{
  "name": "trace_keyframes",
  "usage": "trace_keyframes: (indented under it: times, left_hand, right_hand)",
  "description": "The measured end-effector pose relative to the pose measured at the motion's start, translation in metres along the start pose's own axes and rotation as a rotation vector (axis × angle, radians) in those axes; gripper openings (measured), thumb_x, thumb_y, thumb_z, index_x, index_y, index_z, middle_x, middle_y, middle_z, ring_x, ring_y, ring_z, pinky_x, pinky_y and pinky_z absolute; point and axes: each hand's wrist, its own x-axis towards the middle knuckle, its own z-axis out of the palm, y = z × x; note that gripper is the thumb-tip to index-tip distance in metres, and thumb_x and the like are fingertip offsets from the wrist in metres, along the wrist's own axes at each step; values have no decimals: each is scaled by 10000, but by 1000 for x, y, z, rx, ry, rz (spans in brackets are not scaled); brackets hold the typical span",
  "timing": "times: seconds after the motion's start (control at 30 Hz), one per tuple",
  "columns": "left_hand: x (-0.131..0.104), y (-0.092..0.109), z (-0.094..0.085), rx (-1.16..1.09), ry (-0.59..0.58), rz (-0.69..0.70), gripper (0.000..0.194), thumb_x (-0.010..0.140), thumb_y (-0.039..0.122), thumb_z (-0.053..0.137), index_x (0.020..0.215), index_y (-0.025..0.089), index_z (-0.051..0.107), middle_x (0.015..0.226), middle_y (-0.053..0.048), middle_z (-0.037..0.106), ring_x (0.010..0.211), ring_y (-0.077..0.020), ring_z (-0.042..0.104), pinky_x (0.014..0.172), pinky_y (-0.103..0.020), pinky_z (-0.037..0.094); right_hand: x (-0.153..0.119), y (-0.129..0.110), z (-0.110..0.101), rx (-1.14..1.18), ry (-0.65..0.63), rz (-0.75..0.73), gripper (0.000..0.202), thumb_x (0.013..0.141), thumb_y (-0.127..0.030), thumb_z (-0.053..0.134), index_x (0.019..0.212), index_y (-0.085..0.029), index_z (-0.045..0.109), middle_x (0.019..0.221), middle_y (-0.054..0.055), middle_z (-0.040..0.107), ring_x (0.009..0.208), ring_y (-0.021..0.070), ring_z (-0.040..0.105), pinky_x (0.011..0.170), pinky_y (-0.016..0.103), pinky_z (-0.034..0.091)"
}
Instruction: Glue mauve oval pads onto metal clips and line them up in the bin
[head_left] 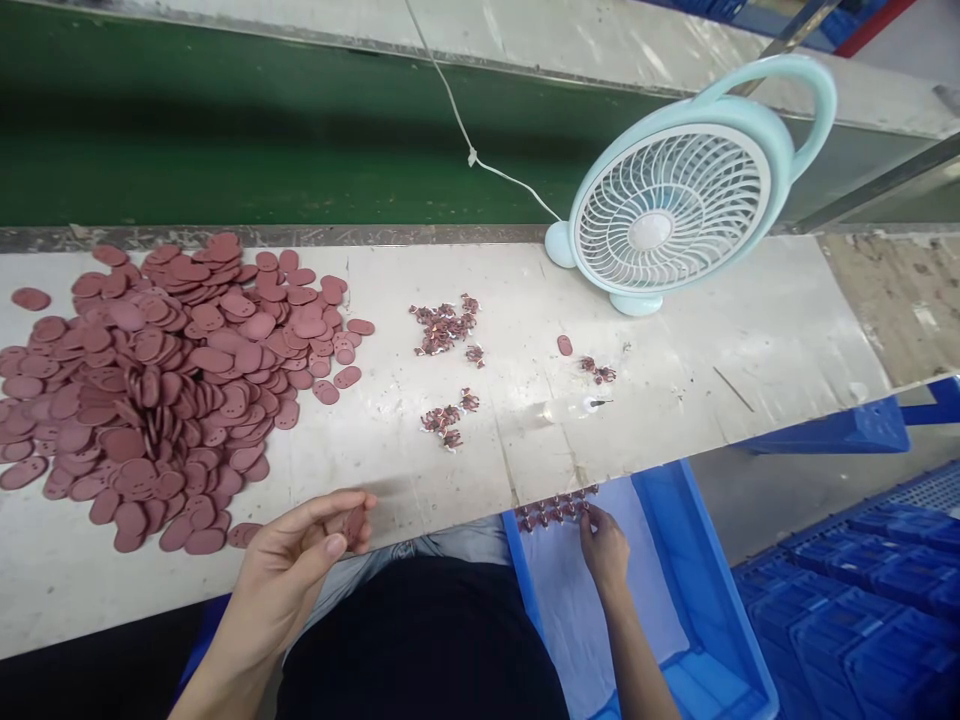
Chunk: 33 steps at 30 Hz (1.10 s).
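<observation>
My left hand (307,550) is closed around a reddish-brown oval piece (354,522), just over the near table edge. To its left lies a large heap of similar flat oval pieces (217,360), some with small holes. My right hand (604,548) reaches into a blue bin (709,560) lined with a white sheet (637,600). Its fingers are pinched at the end of neat rows of small brown parts (551,512); what is between the fingertips is hidden. Small clusters of brown parts with white bits (444,328) lie on the table (390,400).
A light blue fan (667,215) stands at the back right, its white cord (517,180) running up the green wall. A lone oval piece (564,345) and a clear item with a black tip (589,405) lie on the table. Blue crates (877,600) stand at lower right.
</observation>
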Motion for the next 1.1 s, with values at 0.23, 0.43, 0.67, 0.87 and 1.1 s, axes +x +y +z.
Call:
trace_keyframes:
  times: [0.23,0.43,0.67,0.87,1.1]
  left_hand:
    - [-1,-2,-7,-75,52,-49,290,748,322,859,1023,237,817,1072,-79,791,831,-180,715,725,-239,622]
    - [-4,0,1,-286,61,-134,305,775,298,844,1064,209,805,1177,-106,773,862,-175,732,725,-213,626]
    - [-2,-4,45,-636,-205,-218,306,805,313,827,1078,180,795,1056,-88,796,776,-113,721,690,-153,610]
    - [-7,-12,55,-711,-298,-239,275,842,253,795,1103,166,785,1156,-115,784,855,-128,751,762,-161,604]
    - [-9,-13,61,-657,-259,-230,259,855,249,784,1101,167,793,1124,-126,801,968,-203,772,787,-196,598]
  right_hand:
    - [-6,-44,-26,201,157,72,235,953,-379,672,1011,-151,666,947,25,677,817,170,657,777,366,560]
    - [-36,-139,-83,671,413,45,334,938,-548,570,955,-215,552,648,-52,501,565,153,503,541,289,424]
    - [-21,-270,-108,1670,-596,139,548,955,-625,505,1171,-134,617,723,-45,509,406,48,359,289,161,245]
    - [-2,-310,-116,2057,-978,225,276,982,-431,581,1093,-179,591,683,-69,524,413,41,424,305,128,300]
    - [-100,-336,-125,1473,-454,-152,302,900,-508,660,1042,-245,617,603,-50,574,365,84,457,317,178,343]
